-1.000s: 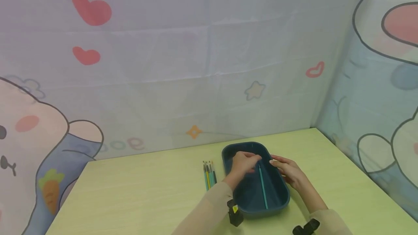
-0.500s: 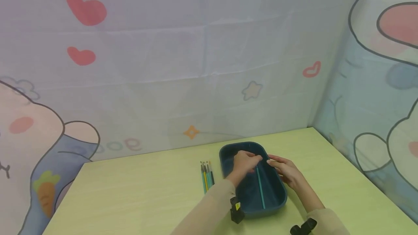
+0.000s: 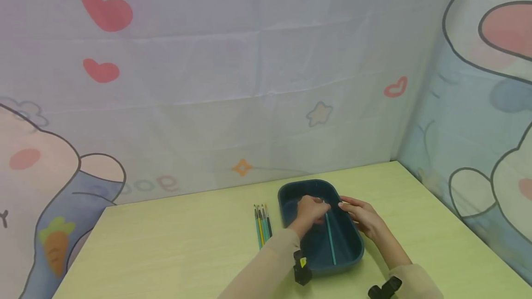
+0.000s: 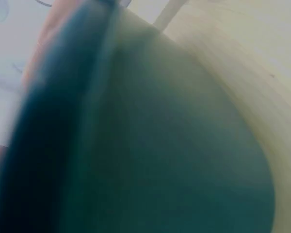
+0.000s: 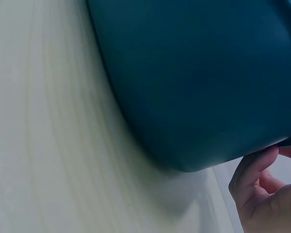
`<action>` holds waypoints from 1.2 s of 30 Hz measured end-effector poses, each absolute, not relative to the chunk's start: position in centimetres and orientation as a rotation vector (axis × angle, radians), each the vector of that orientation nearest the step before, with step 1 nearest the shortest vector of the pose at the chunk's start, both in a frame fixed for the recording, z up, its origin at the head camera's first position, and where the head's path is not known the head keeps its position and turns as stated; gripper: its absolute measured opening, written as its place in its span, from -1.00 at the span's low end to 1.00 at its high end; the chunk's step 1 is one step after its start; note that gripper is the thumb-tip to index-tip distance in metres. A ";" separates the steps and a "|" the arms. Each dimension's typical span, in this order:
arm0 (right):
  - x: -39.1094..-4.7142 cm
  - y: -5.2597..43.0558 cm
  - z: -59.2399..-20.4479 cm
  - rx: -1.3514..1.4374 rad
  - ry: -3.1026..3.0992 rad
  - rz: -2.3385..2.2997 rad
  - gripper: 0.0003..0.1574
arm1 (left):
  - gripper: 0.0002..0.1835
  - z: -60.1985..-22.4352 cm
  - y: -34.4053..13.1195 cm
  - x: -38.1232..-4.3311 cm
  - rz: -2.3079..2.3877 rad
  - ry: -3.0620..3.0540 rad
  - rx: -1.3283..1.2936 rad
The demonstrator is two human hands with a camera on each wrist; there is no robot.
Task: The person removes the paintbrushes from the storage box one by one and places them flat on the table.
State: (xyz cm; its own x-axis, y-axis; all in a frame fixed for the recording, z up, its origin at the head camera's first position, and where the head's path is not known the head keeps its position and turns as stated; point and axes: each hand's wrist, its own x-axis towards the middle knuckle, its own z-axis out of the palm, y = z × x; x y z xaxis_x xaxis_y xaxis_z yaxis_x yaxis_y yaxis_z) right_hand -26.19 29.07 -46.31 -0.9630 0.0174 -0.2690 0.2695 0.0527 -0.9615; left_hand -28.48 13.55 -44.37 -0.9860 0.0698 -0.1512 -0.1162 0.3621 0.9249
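A teal paintbrush (image 3: 330,241) lies lengthwise in a dark blue rectangular tray (image 3: 351,262). My left hand (image 3: 309,210) reaches over the tray's left side, its curled fingers pinching the brush near its upper end. The bristle end shows just past the fingertips. On the tray's right side, my right hand (image 3: 365,216) holds the rim between thumb and fingers. The right wrist view shows this hand (image 5: 266,191) at the edge of the tray (image 5: 194,87). The tray's blurred wall (image 4: 174,136) fills most of the left wrist view.
Several paintbrushes (image 3: 262,225) with teal, yellow and dark handles lie bunched left of the tray, partly hidden by my left sleeve. The pale yellow-green table (image 3: 166,243) meets a cartoon-printed cloth (image 3: 187,82) at the back and right.
My left hand has come slightly down toward me, and its fingers now overlap the upper end of the brush. The right hand keeps its place on the rim. The head view has shifted a little.
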 end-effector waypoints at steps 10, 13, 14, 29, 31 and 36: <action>-26.4 29.0 -46.3 0.293 2.138 -2.030 -0.26 | -0.66 -45.8 13.4 -28.6 1.712 2.380 -0.055; -26.4 28.9 -46.3 0.290 2.133 -2.034 -0.26 | -0.66 -46.0 13.3 -28.6 1.719 2.386 -0.040; -26.4 28.9 -46.3 0.287 2.131 -2.036 -0.25 | -0.66 -46.1 13.3 -28.6 1.720 2.389 -0.034; -26.3 29.0 -46.1 0.277 2.121 -2.040 -0.24 | -0.62 -46.1 13.2 -27.9 1.423 2.703 0.093; -26.3 29.0 -46.1 0.281 2.122 -2.041 -0.24 | -0.62 -46.1 13.1 -27.8 1.385 2.748 0.149; -26.2 29.0 -46.3 0.295 2.129 -2.040 -0.24 | -0.60 -46.6 12.9 -27.6 1.377 2.791 0.261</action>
